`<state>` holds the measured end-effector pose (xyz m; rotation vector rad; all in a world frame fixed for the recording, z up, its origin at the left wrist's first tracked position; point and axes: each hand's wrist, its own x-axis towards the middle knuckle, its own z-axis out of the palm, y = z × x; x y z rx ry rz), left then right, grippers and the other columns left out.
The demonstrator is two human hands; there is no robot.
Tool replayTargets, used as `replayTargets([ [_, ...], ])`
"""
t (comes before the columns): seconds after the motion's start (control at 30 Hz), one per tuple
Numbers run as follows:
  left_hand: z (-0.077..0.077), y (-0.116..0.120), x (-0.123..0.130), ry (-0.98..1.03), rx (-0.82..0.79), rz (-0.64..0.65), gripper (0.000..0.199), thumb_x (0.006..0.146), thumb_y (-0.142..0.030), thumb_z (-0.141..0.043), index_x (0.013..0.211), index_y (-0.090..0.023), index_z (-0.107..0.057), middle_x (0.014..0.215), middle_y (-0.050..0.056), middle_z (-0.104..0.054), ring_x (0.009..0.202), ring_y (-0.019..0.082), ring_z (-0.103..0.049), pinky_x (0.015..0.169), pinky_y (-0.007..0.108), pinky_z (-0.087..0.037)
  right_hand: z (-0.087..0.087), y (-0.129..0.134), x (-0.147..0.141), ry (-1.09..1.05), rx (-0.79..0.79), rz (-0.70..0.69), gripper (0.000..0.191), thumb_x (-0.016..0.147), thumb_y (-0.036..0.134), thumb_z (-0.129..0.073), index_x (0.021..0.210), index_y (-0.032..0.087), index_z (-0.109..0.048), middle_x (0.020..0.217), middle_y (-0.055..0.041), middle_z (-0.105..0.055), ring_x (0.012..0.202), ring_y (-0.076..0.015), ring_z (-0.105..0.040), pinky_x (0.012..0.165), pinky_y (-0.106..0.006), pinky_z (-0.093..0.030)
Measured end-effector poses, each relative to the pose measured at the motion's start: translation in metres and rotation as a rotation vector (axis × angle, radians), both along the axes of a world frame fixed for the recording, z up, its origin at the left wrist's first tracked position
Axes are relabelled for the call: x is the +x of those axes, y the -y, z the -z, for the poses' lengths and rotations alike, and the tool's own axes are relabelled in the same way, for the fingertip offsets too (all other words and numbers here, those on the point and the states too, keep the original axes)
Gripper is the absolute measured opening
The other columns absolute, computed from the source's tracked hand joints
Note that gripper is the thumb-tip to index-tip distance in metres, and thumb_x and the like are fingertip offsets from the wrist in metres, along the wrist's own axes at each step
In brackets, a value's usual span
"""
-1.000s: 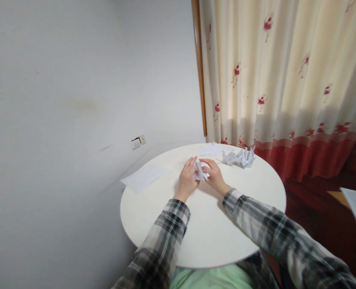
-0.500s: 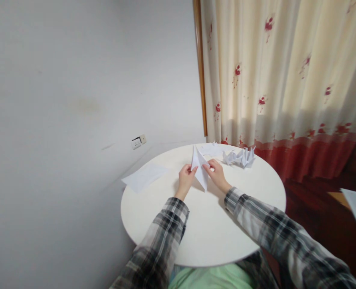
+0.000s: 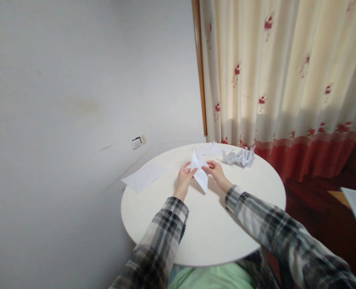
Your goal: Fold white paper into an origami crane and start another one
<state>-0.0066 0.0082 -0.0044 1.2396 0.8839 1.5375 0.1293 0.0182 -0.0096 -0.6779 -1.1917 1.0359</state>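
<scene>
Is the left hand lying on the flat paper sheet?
No, the left hand grips the folded paper, apart from that sheet.

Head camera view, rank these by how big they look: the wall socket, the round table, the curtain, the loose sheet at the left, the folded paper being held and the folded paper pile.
Largest to smallest:
1. curtain
2. round table
3. loose sheet
4. held folded paper and folded paper pile: too alike to rank
5. wall socket

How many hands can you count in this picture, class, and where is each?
2: the left hand on the left side of the folded paper, the right hand on its right side.
</scene>
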Motion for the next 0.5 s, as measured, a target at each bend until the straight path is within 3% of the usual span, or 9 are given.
replayTargets([
  [0.17, -0.0009, 0.0049, 0.0010, -0.040, 0.001, 0.079, 0.038, 0.057, -0.033, -0.069, 0.085, -0.009, -0.060, 0.080, 0.008, -0.064, 0.066, 0.014, -0.058, 0.063, 0.026, -0.045, 0.0018, -0.0006, 0.0005, 0.037, -0.007, 0.005, 0.027, 0.051, 0.033, -0.069, 0.066, 0.016, -0.055, 0.061, -0.0007, -0.060, 0.053, -0.0129, -0.053, 0.053, -0.026, -0.041],
  [0.5, 0.0032, -0.0004, -0.0018, -0.049, 0.007, 0.023, 0.038, 0.053, -0.033, -0.070, 0.081, -0.010, -0.061, 0.071, 0.005, -0.064, 0.061, 0.013, -0.056, 0.058, 0.024, -0.043, 0.0030, -0.0026, 0.0001, 0.068, 0.006, -0.002, 0.025, 0.048, 0.033, -0.070, 0.059, 0.016, -0.054, 0.057, 0.0018, -0.056, 0.051, -0.0113, -0.049, 0.052, -0.025, -0.039],
])
